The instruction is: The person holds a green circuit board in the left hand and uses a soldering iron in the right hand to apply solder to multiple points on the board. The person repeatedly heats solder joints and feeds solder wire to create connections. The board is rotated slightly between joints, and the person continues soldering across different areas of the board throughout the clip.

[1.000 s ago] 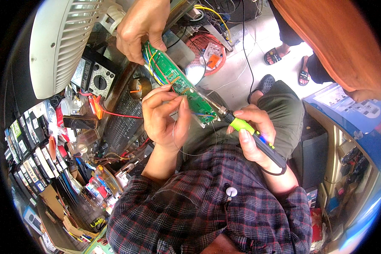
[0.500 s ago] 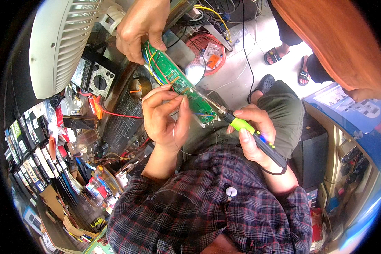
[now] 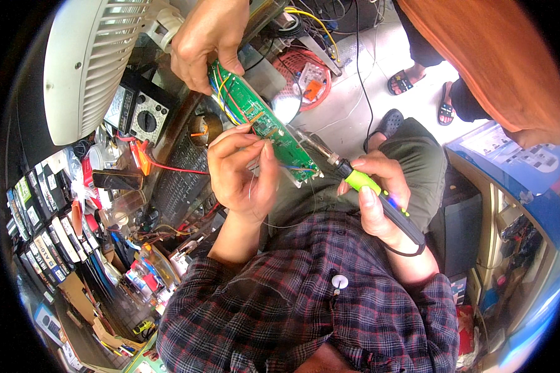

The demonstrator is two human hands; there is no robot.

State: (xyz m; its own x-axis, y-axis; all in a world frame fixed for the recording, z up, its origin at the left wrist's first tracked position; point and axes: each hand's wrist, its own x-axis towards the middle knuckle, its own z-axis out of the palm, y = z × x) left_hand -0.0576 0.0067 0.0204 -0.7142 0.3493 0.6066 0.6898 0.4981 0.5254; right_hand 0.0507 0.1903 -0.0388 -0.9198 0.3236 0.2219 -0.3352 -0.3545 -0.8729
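A long green circuit board (image 3: 292, 152) with red, yellow and blue wires slants above my lap. Its upper end is gripped by another person's hand (image 3: 208, 40). My left hand (image 3: 239, 171) is closed in a pinch at the board's left edge, on a thin looping wire (image 3: 251, 188) that looks like solder. My right hand (image 3: 374, 212) is wrapped round a green and black soldering iron (image 3: 362, 181). The iron's metal shaft points up and left, toward the board's right edge; whether the tip touches it I cannot tell.
At the left are a white fan (image 3: 87, 68), a multimeter (image 3: 146, 118) and a dusty keyboard (image 3: 183, 177). A red basket (image 3: 302, 65) sits beyond the board. A person in orange (image 3: 504, 62) stands at the right, near a glass display case (image 3: 510, 155).
My right hand has drawn the soldering iron slightly right, away from the board. My left hand has shifted a little left, and the wire loop has moved. The board stays in place.
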